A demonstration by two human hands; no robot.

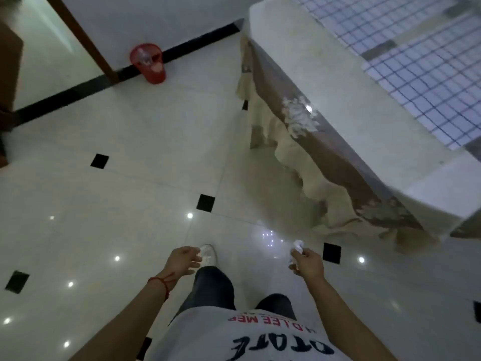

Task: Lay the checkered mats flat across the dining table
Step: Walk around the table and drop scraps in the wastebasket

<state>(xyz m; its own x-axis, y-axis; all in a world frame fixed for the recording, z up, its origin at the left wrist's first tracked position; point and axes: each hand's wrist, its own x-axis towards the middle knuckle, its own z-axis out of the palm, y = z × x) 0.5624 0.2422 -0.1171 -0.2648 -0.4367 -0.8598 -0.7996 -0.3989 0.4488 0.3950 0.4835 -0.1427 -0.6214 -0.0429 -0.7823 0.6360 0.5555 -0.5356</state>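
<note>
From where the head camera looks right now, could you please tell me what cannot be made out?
- Checkered mat: cut off by the top and right edges; its extent is unknown.
- White object in the right hand: small, blurred, unidentifiable.
- Red bin: contents blurred.
- Left hand: fingers curled, seemingly empty.

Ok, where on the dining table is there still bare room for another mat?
The checkered mat covers the far right of the dining table. A bare strip of white top runs between the mat's near edge and the table edge where the tablecloth hangs, widest at the far-left corner. Nothing looks crowded; the rest is out of frame.
</note>
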